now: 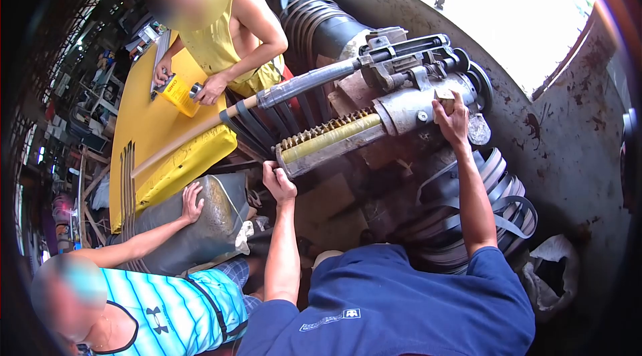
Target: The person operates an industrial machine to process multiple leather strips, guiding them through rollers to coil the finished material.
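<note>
A long, worn metal machine [404,108] lies slantwise before me. It has a round grey housing, rods on top, and an arm with a row of toothed brown pieces [328,130] above a yellowish strip [334,145]. My left hand [279,182] is closed at the arm's near end, fingers curled against its corner. My right hand [453,118] reaches to the housing, its fingers bent over a small pale block-like part [444,95]. A long pole [194,136], partly wrapped in grey, runs from the machine's top across a yellow-covered surface.
A person in yellow [214,41] holds a yellow container [177,94] at the yellow table [130,135]. Another person in striped blue [160,306] rests a hand on a dark wrapped roll [177,222]. Coiled strips [468,215] lie at right, beside a stained wall [548,128].
</note>
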The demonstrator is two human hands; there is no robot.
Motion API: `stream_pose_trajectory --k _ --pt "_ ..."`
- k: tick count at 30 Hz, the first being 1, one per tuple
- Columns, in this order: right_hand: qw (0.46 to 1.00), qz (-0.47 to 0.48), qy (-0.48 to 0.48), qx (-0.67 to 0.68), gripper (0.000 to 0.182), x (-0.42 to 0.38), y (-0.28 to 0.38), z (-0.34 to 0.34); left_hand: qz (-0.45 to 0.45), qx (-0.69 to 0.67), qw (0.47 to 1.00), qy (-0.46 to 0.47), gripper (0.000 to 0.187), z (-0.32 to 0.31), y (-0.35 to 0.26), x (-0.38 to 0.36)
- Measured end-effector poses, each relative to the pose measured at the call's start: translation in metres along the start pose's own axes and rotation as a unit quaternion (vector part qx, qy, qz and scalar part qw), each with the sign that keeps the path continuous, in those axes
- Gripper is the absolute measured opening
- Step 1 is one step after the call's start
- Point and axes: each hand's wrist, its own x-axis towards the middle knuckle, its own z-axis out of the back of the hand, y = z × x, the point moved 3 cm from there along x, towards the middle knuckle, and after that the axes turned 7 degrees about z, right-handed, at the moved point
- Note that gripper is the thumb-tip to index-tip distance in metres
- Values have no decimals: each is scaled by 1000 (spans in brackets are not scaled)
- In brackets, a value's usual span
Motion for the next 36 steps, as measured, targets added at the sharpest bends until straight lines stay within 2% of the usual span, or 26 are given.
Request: stream_pose_trajectory --k 19,36 --pt "999 20 -41 7 57 0 -6 -2 -6 24 1000 15 26 -3 -4 3" --pt "999 17 -49 -7 59 0 -2 -2 20 6 999 29 25 -1 -4 4"
